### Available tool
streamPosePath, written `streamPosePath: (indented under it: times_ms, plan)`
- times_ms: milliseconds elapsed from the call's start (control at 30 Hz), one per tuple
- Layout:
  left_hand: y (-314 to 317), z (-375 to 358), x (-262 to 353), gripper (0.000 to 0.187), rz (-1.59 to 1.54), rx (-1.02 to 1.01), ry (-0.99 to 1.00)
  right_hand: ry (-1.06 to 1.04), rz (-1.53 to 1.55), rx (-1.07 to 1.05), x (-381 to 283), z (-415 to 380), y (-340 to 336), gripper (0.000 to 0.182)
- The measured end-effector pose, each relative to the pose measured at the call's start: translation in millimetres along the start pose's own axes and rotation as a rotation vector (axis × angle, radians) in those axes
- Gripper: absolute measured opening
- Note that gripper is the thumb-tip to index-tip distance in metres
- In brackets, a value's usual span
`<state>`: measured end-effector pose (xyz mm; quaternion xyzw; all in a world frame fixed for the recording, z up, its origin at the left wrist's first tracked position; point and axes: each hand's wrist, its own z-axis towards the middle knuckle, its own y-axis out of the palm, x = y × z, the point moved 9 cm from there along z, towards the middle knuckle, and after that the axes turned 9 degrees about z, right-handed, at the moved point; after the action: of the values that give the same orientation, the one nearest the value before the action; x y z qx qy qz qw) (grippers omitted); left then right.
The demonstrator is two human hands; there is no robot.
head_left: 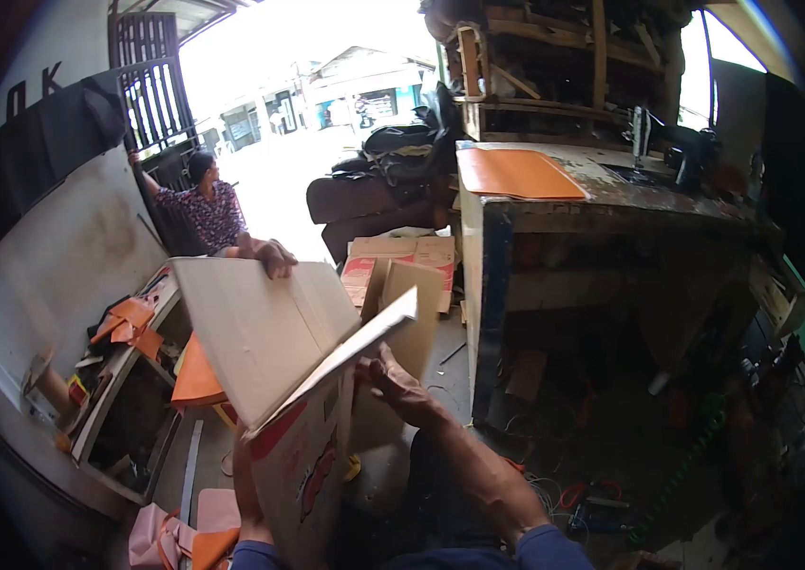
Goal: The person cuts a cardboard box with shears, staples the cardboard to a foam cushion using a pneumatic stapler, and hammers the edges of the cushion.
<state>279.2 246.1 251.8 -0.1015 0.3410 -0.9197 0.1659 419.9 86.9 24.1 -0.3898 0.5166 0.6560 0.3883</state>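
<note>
A large cardboard box [293, 484] with red printing stands tilted in front of me, its plain flaps folded out at the top. Along its left edge runs my left hand [243, 465]; the fingers are hidden behind the cardboard. My right hand [393, 382] is at the right side, fingers curled against the edge of a raised flap. One wide flap [265, 318] leans away to the upper left. Another person's hand [272, 256] shows just over the top edge of that flap. Brown cardboard [412, 294] stands behind the box.
A person in a patterned shirt [212, 214] sits by the metal gate [151, 81]. At right is a workbench [602, 214] with an orange sheet [519, 174] and a sewing machine [682, 157]. A low shelf [127, 394] stands left; pink and orange pieces [217, 518] lie below.
</note>
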Motion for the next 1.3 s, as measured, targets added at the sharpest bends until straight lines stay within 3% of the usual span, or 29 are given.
streamPosePath:
  times_ms: [33, 67, 133, 200, 267, 300, 367, 400, 467, 533, 567, 600, 633, 733, 800, 833, 900, 933, 1000, 1033, 1067, 1100, 1167, 1200, 1267, 1300]
  plan:
    - [6.5, -7.1, 5.3, 0.045, 0.017, 0.001, -0.007, 0.14, 0.23, -0.109, 23.6, 6.9, 8.9, 0.104]
    - [6.0, -16.2, -1.4, 0.043, 0.144, 0.056, -0.143, 0.143, 0.223, -0.127, 32.6, 3.0, 15.6, 0.104]
    - [-0.6, -40.1, -11.6, 0.039, 0.4, 0.174, -0.403, -0.009, 0.187, -0.243, 28.1, -9.0, 26.1, 0.091]
    - [-11.0, -65.0, -17.0, 0.036, 0.631, 0.304, -0.681, 0.217, 0.143, 0.047, 37.7, -35.5, -4.7, 0.061]
    - [-22.1, -92.5, -13.2, 0.035, 0.881, 0.437, -0.949, -0.117, 0.507, 0.1, -15.6, -81.5, -9.7, 0.04]
    - [-27.1, -105.9, -7.2, 0.035, 1.011, 0.51, -1.068, -0.204, 0.526, 0.15, -35.6, -103.1, -31.7, 0.032]
    - [-31.1, -120.4, 10.1, 0.035, 1.227, 0.672, -1.307, -0.559, 0.121, 0.737, -86.9, -169.6, -86.4, 0.022]
    - [-11.6, -73.0, 14.7, 0.036, 0.962, 0.827, -1.277, -0.512, 0.062, 0.731, -114.9, -182.2, -94.0, 0.02]
    - [12.2, -16.1, 3.2, 0.039, 1.235, 0.778, -1.224, -0.483, 0.006, 0.696, -181.0, -207.3, -97.1, 0.019]
    - [64.4, 43.6, -16.5, 0.043, 1.079, 0.875, -1.007, -0.52, -0.012, 0.67, -220.1, -233.9, -93.7, 0.02]
    - [97.4, 83.1, -27.0, 0.045, 1.043, 0.72, -0.848, -0.525, -0.111, 0.764, -234.1, -254.3, -95.3, 0.02]
    - [131.5, 83.2, -55.0, 0.05, 0.818, 0.542, -1.138, -0.525, -0.213, 0.858, -245.7, -273.2, -98.5, 0.021]
    - [163.2, 120.9, -73.5, 0.056, 0.814, 0.29, -0.905, -0.532, -0.232, 0.883, -248.9, -290.1, -101.6, 0.021]
    - [248.0, 111.2, -144.4, 0.06, 0.534, 0.085, -1.039, -0.605, -0.503, 1.054, -253.9, -360.4, -96.1, 0.023]
    - [304.2, 112.7, -162.7, 0.058, 0.419, -0.254, -1.059, -0.571, -0.534, 1.105, -254.1, -396.4, -87.7, 0.023]
    - [317.4, 124.6, -160.9, 0.058, 0.393, -0.261, -1.036, -0.55, -0.531, 1.172, -247.1, -414.7, -93.1, 0.025]
    - [331.4, 127.6, -159.8, 0.053, 0.561, -0.361, -1.277, -0.512, -0.513, 1.217, -233.3, -445.4, -109.0, 0.027]
    - [347.2, 126.1, -163.0, 0.053, 0.536, -0.379, -1.252, -0.477, -0.485, 1.222, -225.3, -457.3, -111.6, 0.028]
    - [350.1, 130.8, -151.4, 0.044, 0.656, -0.058, -1.018, -0.465, -0.504, 1.201, -243.7, -462.0, -112.2, 0.03]
    - [351.0, 133.7, -144.2, 0.036, 0.672, 0.04, -0.892, -0.386, -0.397, 1.074, -244.1, -457.0, -123.9, 0.028]
    - [354.0, 135.0, -141.1, 0.036, 0.664, 0.033, -0.889, -0.31, -0.289, 0.94, -245.2, -443.4, -125.7, 0.026]
    - [349.2, 137.4, -134.6, 0.036, 0.743, 0.072, -0.887, -0.313, -0.284, 0.947, -248.7, -429.4, -129.4, 0.026]
    - [340.6, 134.9, -124.5, 0.031, 0.921, 0.233, -0.862, -0.482, -0.48, 1.152, -271.5, -402.9, -118.5, 0.023]
    - [344.8, 131.2, -122.4, 0.031, 0.92, 0.234, -0.861, -0.482, -0.481, 1.153, -267.9, -407.7, -116.1, 0.023]
    - [334.9, 110.1, -121.9, 0.033, 1.026, 0.291, -1.079, -0.462, -1.035, 1.175, -275.8, -408.5, -91.7, 0.024]
    - [337.7, 101.9, -121.9, 0.032, 1.029, 0.294, -1.08, -0.629, -0.937, 1.117, -271.9, -402.6, -82.4, 0.024]
